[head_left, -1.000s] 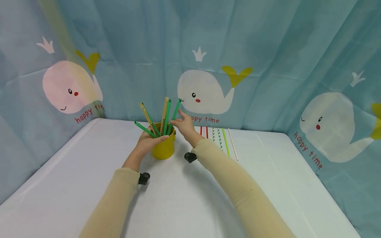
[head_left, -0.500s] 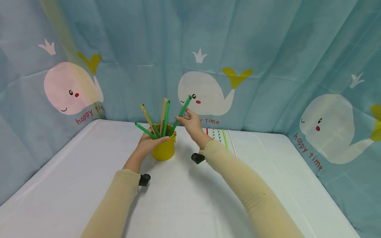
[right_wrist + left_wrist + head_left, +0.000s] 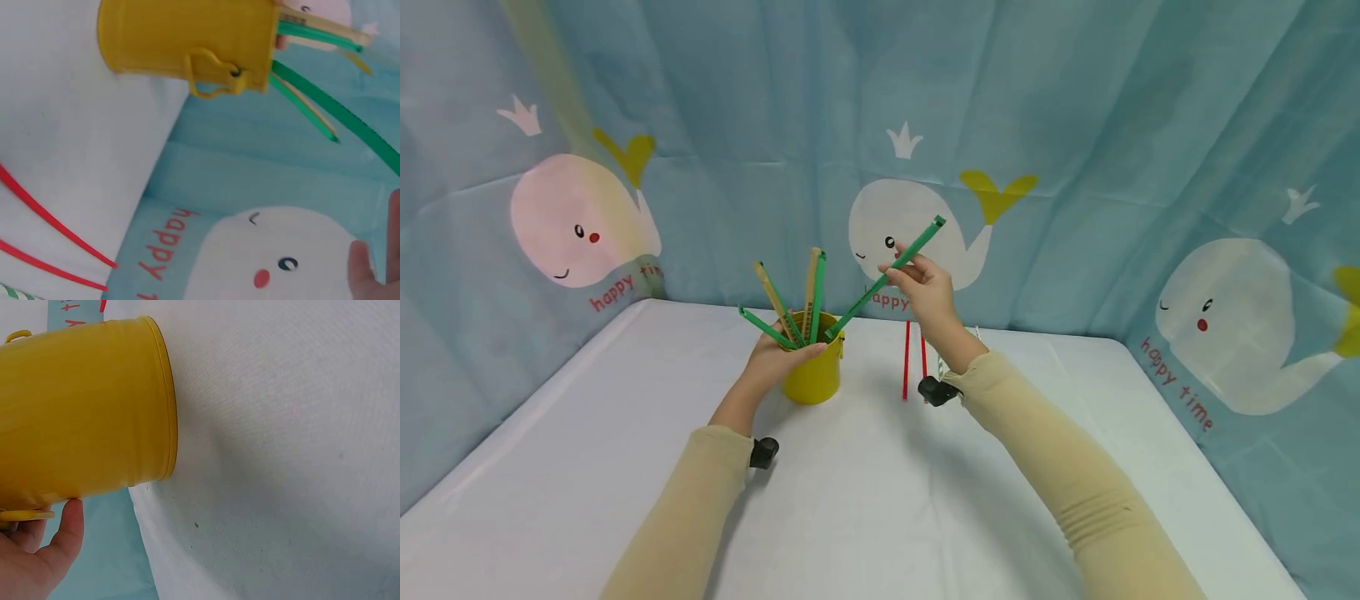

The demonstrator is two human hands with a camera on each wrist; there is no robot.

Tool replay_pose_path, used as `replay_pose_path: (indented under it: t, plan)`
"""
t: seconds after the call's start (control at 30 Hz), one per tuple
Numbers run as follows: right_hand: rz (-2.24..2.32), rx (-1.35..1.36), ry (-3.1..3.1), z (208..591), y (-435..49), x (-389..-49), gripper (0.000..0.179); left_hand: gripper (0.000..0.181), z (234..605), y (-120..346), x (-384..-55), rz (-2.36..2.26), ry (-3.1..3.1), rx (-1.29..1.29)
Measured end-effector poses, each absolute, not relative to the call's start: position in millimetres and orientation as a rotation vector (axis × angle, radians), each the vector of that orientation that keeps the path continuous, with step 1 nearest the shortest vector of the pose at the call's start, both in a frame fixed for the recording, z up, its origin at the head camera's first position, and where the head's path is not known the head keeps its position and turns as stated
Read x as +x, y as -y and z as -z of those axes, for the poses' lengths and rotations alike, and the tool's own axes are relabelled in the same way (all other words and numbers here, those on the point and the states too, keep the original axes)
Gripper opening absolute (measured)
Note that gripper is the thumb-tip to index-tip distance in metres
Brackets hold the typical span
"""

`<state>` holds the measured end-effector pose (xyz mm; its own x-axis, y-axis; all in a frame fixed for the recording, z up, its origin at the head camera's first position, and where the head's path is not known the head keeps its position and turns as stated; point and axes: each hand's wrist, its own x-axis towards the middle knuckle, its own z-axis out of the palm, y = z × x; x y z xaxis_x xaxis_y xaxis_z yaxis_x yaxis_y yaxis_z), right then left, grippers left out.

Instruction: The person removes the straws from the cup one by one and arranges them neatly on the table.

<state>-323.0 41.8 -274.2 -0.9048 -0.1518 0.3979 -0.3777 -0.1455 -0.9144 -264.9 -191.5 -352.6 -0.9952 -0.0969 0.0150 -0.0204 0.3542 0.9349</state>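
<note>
There was the right hand (image 3: 931,293), thumb and fingers pinching a green stick (image 3: 867,297) a little above its middle! The stick slanted steeply across that grip, its upper end poking out beyond the fingers, up and to the right, in front of the whale on the curtain (image 3: 737,100), while its lower end slanted down to the mouth of the yellow bucket (image 3: 812,379); how far it reached inside, you could not tell. And over on the other side, the left hand (image 3: 772,360) had the bucket firmly in hand, thumb along the near rim, fingers round the far side, the bucket upright on the white table (image 3: 850,483). Inside leaned the other sticks (image 3: 817,296), green and tan, fanning out left of the pinched one. Just right of the bucket, two red straws (image 3: 906,367) lay side by side.
</note>
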Motion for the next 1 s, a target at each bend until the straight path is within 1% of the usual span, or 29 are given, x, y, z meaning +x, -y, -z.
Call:
replay_pose_path:
  t: [0.23, 0.37, 0.43, 0.6, 0.8, 1.0]
  plan:
    - [-2.196, 0.631, 1.755, 265.4, -67.4, -320.9, 0.049, 0.086, 351.8, 191.7, -260.8, 1.758, 2.527, 0.125]
    - [-2.179, 0.567, 1.806, 269.2, -79.3, -318.4, 0.058, 0.084, 350.5, 192.8, -258.0, 1.758, 2.529, 0.141]
    - [-2.179, 0.534, 1.853, 273.9, -84.4, -317.3, 0.059, 0.083, 350.1, 193.4, -257.4, 1.755, 2.532, 0.137]
    - [-2.186, 0.531, 1.927, 289.5, -96.1, -316.4, 0.053, 0.083, 352.0, 193.1, -259.5, 1.759, 2.536, 0.109]
    - [-2.078, 0.620, 2.093, 304.7, -107.9, -312.5, 0.044, 0.083, 353.7, 191.6, -262.5, 1.754, 2.536, 0.080]
    - [-2.038, 0.703, 2.284, 317.1, -114.7, -306.0, 0.048, 0.082, 352.2, 191.7, -262.1, 1.735, 2.543, 0.086]
